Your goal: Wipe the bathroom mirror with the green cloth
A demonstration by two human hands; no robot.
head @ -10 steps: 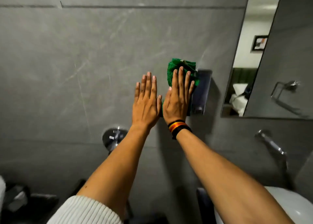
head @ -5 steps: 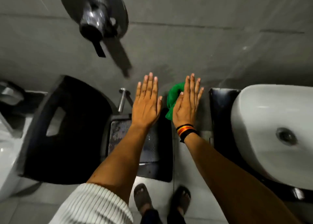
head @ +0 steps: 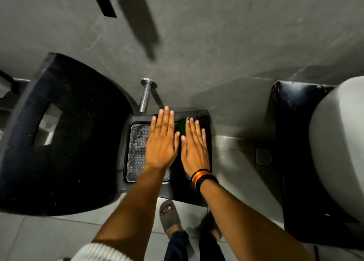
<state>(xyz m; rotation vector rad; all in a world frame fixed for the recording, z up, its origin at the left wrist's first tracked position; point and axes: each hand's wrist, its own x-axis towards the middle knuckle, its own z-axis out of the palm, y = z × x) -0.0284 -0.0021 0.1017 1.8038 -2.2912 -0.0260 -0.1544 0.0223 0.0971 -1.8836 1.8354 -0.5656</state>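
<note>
My left hand (head: pixel 161 142) is stretched out flat, palm down, fingers together, with nothing in it. Right beside it, my right hand (head: pixel 195 150), with a striped band at the wrist, is also flat and holds the green cloth (head: pixel 182 127) under its fingers. Only a small patch of cloth shows between the thumb and forefinger. Both hands hover above a black square floor unit (head: pixel 204 122). The mirror is out of view.
A black curved seat (head: pixel 69 132) fills the left. A chrome pipe (head: pixel 145 95) juts from the grey wall. At the right, a white basin (head: pixel 338 142) sits on a black counter (head: pixel 285 142), near a floor drain (head: pixel 264 156). My sandalled feet (head: pixel 169 215) stand below.
The view has tilted from the wall and mirror down to the floor. Both hands stayed flat side by side, and less of the green cloth shows under the right hand.
</note>
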